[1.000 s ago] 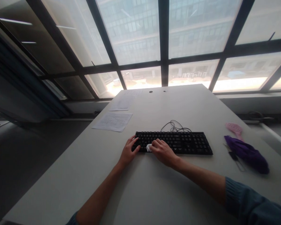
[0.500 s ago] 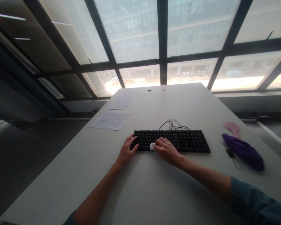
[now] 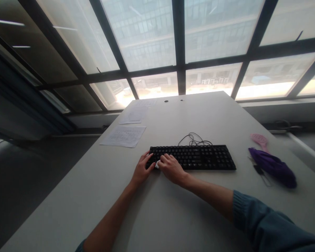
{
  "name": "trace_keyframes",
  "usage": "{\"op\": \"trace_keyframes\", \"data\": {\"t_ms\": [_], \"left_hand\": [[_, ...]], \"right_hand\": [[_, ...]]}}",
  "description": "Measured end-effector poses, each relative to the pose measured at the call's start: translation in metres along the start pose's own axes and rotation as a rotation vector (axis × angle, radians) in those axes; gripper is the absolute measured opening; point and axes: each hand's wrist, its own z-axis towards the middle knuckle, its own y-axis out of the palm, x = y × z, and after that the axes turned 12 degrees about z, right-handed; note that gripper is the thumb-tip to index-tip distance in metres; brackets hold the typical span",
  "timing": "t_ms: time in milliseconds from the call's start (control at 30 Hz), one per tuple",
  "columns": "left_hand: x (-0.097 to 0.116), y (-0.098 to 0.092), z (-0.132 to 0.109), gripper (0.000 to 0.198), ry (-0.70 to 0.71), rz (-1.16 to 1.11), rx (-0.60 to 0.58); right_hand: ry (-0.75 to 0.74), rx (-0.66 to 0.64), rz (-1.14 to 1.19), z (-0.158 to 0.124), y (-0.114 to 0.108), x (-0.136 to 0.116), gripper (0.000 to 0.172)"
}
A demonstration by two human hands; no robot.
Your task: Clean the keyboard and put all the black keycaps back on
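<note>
A black keyboard (image 3: 204, 157) lies flat on the white table, its long side toward me. My left hand (image 3: 142, 168) grips its left end, fingers along the side and thumb at the front edge. Pinched in my right hand (image 3: 171, 168) is a small crumpled white tissue (image 3: 157, 164), pressed against the keyboard's front row near the left end. The tissue sits close to my left thumb, and the right fingers hide part of it. Behind the keyboard its black cable (image 3: 193, 139) lies in loose loops.
Printed paper sheets (image 3: 123, 135) lie along the table's (image 3: 173, 122) left side. At the right are a pink hairbrush (image 3: 259, 140), a purple cloth bundle (image 3: 273, 166) and a small black-and-metal item (image 3: 259, 170). Large windows (image 3: 152, 84) stand beyond the far edge.
My right hand has slid left along the keyboard's front with the tissue, coming close to my left thumb. My left hand keeps its place on the keyboard's end.
</note>
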Motion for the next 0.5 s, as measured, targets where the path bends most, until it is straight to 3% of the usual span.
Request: {"op": "trace_keyframes", "data": {"t_ms": [500], "left_hand": [[-0.003,0.002,0.000,0.046,-0.011,0.000,-0.009]], "right_hand": [[0.055,0.009,-0.045,-0.072,-0.041,0.040,0.016]]}}
